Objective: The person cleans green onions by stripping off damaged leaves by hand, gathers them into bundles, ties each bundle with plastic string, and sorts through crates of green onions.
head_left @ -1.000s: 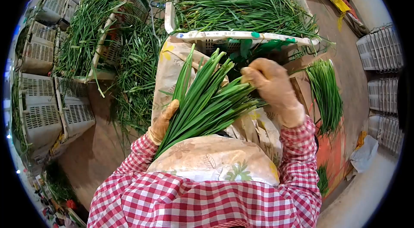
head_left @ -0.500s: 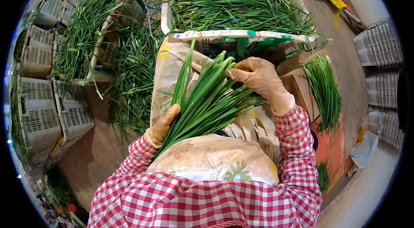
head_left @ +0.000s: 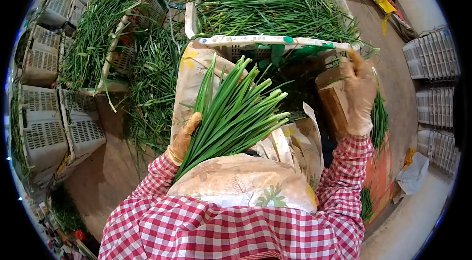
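A fanned bunch of garlic chives (head_left: 236, 107) lies across my lap, pale stem ends pointing up and to the right. My left hand (head_left: 185, 138), in a tan glove, is closed around its lower left side, with the thumb showing on top. My right hand (head_left: 358, 95), gloved the same way, is raised off the bunch near the right corner of the white crate (head_left: 265, 40). Motion smears its fingers, and whether they hold anything cannot be made out. The crate in front of me is full of loose chives (head_left: 270, 6). A patterned apron (head_left: 241, 179) covers my lap.
A second heap of chives (head_left: 101, 38) overflows a crate on the left, with more loose leaves (head_left: 155, 78) beside it. To the right, a neat chive bundle (head_left: 379, 120) lies by a cardboard box (head_left: 334, 105). Stacked crates (head_left: 44, 132) line the left; others (head_left: 432, 56) stand right.
My right hand has left the bunch's stem ends and moved right and slightly up. The stems now spread wider. My left hand keeps its hold almost in place.
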A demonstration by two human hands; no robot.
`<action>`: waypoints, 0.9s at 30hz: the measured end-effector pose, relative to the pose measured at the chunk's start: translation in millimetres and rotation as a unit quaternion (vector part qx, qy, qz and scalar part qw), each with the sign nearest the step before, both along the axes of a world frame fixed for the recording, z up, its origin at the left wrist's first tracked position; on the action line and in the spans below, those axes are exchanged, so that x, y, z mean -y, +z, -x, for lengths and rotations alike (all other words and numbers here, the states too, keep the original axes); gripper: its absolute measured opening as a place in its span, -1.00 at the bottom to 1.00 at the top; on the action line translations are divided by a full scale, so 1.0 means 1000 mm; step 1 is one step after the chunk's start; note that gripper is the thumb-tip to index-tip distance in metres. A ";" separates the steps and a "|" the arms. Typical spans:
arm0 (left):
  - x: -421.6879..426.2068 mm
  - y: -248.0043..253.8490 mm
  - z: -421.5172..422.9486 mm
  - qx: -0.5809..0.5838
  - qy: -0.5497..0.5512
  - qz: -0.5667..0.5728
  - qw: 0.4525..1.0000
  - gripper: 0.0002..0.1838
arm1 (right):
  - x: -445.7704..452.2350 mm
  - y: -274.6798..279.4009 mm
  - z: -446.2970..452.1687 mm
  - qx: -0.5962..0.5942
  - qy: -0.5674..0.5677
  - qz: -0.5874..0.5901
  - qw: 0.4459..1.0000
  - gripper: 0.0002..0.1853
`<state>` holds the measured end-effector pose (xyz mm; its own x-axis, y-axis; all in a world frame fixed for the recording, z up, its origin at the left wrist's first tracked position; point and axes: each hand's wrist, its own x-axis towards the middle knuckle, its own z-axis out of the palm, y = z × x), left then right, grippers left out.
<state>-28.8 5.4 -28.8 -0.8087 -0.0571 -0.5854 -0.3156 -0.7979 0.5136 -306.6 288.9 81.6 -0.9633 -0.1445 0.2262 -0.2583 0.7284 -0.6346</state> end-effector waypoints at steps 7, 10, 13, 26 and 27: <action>-0.011 0.034 0.005 -0.014 -0.049 0.003 0.999 -0.48 | 0.070 -0.027 -0.032 0.384 0.254 0.111 0.881 -0.58; -0.009 0.035 0.005 -0.029 -0.028 0.023 0.999 -0.46 | 0.070 -0.026 -0.033 0.283 0.269 0.200 0.899 -0.70; -0.004 0.019 0.000 0.007 0.013 -0.019 1.000 -0.49 | 0.039 -0.021 -0.008 0.114 0.194 0.270 0.936 -0.80; -0.003 0.018 0.004 -0.014 -0.018 0.020 1.000 -0.51 | 0.073 -0.036 -0.064 -0.191 0.366 -0.145 0.899 -0.57; -0.003 0.018 0.003 -0.014 -0.016 0.021 1.000 -0.51 | 0.074 -0.040 -0.063 -0.213 0.374 -0.131 0.893 -0.63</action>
